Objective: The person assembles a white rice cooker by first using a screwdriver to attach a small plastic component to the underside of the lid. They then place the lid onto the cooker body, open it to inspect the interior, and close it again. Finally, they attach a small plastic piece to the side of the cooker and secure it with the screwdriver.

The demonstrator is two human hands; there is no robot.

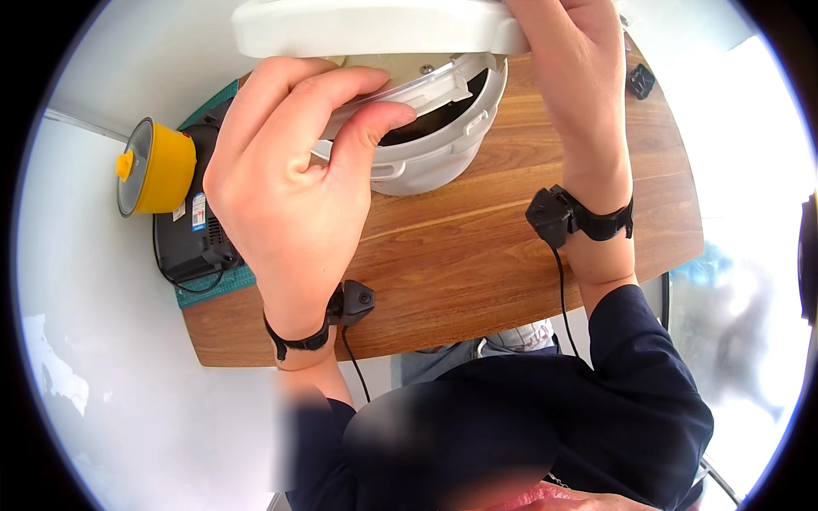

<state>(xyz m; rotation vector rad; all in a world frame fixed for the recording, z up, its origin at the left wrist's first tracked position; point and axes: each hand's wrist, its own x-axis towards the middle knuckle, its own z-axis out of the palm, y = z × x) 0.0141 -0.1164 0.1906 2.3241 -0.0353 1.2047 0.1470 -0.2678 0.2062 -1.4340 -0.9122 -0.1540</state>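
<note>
A round white pot-like appliance (439,166) with a dark interior stands at the far side of the table. Above it, the white lid (375,30) is raised and tilted. My right hand (579,43) is at the lid's right end, its fingers partly cut off by the top edge of the picture. Under the lid shows a clear and white inner panel (447,89) with a metal screw (427,70) close by. My left hand (294,162) is curled, its thumb and fingers closing on the panel's edge.
On the left, a yellow pot (168,166) with a grey lid lies sideways against a black appliance (187,238) on a green mat (243,278). A small black object (641,81) is at the wooden table's (460,264) far right. Cabled black wrist cameras (550,217) are strapped to both wrists.
</note>
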